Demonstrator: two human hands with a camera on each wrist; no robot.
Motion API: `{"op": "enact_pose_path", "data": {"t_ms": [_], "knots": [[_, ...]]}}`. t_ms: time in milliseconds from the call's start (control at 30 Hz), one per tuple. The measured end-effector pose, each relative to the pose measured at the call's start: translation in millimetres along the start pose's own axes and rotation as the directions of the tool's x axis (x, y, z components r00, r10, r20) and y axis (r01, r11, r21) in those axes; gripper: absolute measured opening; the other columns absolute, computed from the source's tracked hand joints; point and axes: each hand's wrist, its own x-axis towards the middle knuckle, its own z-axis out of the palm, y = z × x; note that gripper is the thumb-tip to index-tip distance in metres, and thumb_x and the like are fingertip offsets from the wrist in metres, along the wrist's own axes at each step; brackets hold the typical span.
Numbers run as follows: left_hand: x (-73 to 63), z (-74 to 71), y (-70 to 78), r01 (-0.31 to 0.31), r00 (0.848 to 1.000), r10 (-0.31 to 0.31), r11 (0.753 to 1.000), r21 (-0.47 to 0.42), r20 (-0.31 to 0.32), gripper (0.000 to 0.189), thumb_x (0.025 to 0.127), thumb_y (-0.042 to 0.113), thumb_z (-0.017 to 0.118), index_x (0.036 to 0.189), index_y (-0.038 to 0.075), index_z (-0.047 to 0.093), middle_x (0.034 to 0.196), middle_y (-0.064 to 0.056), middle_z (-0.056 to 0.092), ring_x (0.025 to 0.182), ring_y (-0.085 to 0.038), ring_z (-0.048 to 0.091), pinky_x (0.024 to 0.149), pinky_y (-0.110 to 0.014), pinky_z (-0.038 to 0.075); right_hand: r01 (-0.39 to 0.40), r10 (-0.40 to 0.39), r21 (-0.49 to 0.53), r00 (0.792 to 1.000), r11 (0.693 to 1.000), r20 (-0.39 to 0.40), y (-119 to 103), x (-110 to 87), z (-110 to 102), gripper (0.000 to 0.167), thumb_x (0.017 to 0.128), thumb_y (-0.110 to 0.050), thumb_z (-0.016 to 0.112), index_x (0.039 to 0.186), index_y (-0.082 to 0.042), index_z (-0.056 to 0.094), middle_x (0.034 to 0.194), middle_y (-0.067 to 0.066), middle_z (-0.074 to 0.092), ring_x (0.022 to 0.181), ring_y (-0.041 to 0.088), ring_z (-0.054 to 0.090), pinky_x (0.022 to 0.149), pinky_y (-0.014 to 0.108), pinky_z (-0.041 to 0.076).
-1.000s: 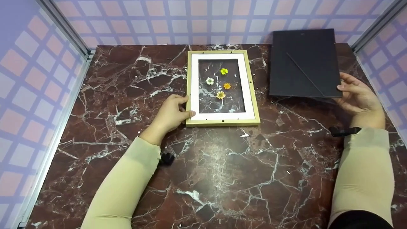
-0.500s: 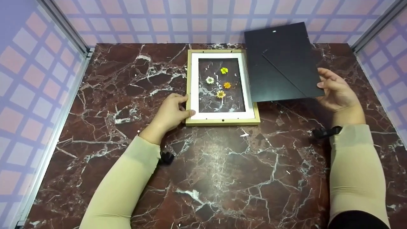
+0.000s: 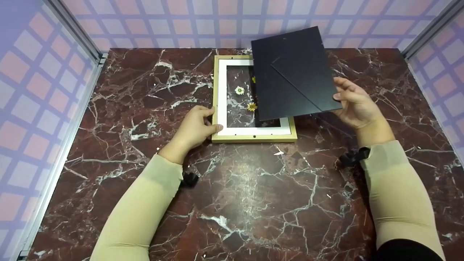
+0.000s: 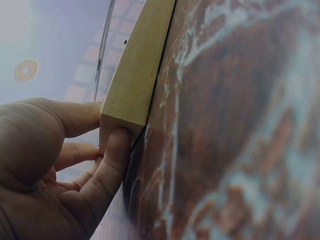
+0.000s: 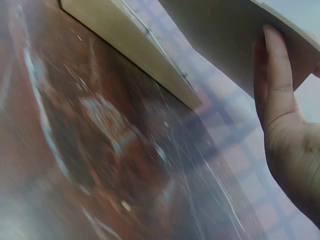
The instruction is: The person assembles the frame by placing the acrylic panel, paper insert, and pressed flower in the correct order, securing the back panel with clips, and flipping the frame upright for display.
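With twelve o'clock pointing to the far wall, the pale wooden frame [image 3: 239,139] lies flat on the dark red, white-veined tabletop [image 3: 239,203], its long sides running roughly from twelve to six. A white mat [image 3: 222,90] lines it, and the marbled pattern shows through the window in the middle. Inside that window are a white flower [image 3: 239,90] at about nine o'clock, a golden flower [image 3: 251,106] below it towards five, and a bright yellow flower [image 3: 254,79] mostly hidden by the black panel [image 3: 295,76].

The left hand [image 3: 197,125] is at the frame's eight o'clock, fingers partly closed, with the thumb on the upper face and the other fingers at the side, pinching the edge near the corner. The left wrist view shows one fingertip pressed against the end face of the wood.

The right hand [image 3: 357,103] holds the panel by its four o'clock corner, thumb on the black face and fingers behind, the palm otherwise loosely open. The panel is tilted and raised over the frame's two o'clock side, covering much of its right half from above; in the right wrist view, the visible parts of the two are apart. A thin line runs across the black face from about ten o'clock to five.

Both arms have pale sleeves [image 3: 130,214]; a checked wall [image 3: 163,25] stands at twelve.
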Motion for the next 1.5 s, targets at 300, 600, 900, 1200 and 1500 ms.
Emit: {"op": "enact_pose_path", "data": {"t_ms": [300,600,900,1200,1500], "knots": [[-1.0,-1.2,0.1,0.006,1.000,-0.006,1.000,0.002,-0.001,0.076,0.097,0.014,0.089,0.161,-0.006,0.053,0.153,-0.025,0.058,0.093,-0.016,0.064,0.071,-0.019,0.057,-0.046,0.045,-0.087,0.999,0.995,-0.013,21,5.6,28,0.044,0.103,0.021,0.041,0.135,-0.007,0.056,0.121,0.012,0.077,0.095,0.024,0.083,0.080,0.037,0.073],[-0.6,0.3,-0.2,-0.009,1.000,0.009,1.000,0.009,-0.008,0.073,0.097,0.013,0.088,0.159,-0.007,0.055,0.153,-0.027,0.059,0.091,-0.015,0.065,0.075,-0.020,0.056,-0.081,0.073,-0.135,0.995,0.987,-0.063,47,8.6,52,0.044,0.104,0.018,0.046,0.139,-0.008,0.055,0.122,0.008,0.075,0.090,0.020,0.082,0.078,0.036,0.073],[-0.7,0.9,-0.4,-0.018,1.000,0.018,1.000,0.010,-0.012,0.071,0.099,0.013,0.087,0.159,-0.007,0.055,0.151,-0.026,0.059,0.089,-0.013,0.065,0.075,-0.019,0.056,-0.113,0.108,-0.171,0.993,0.979,-0.038,61,10.0,59,0.047,0.106,0.018,0.046,0.145,-0.006,0.051,0.124,0.007,0.073,0.094,0.021,0.083,0.079,0.036,0.073],[-0.4,0.8,-1.1,-0.019,1.000,0.020,1.000,0.012,-0.005,0.072,0.100,0.015,0.087,0.161,-0.005,0.053,0.152,-0.025,0.058,0.091,-0.014,0.065,0.072,-0.019,0.055,-0.135,0.126,-0.228,0.990,0.964,-0.057,69,10.9,67,0.049,0.106,0.017,0.048,0.147,-0.009,0.050,0.124,0.003,0.072,0.092,0.018,0.083,0.076,0.031,0.072],[-0.1,0.9,-1.0,-0.010,1.000,0.010,1.000,0.017,-0.001,0.072,0.100,0.014,0.087,0.161,-0.005,0.054,0.153,-0.025,0.059,0.094,-0.017,0.066,0.074,-0.021,0.056,-0.148,0.140,-0.200,0.989,0.969,-0.053,76,12.2,71,0.048,0.106,0.018,0.050,0.148,-0.007,0.048,0.122,0.004,0.071,0.090,0.015,0.080,0.072,0.030,0.071]]}}
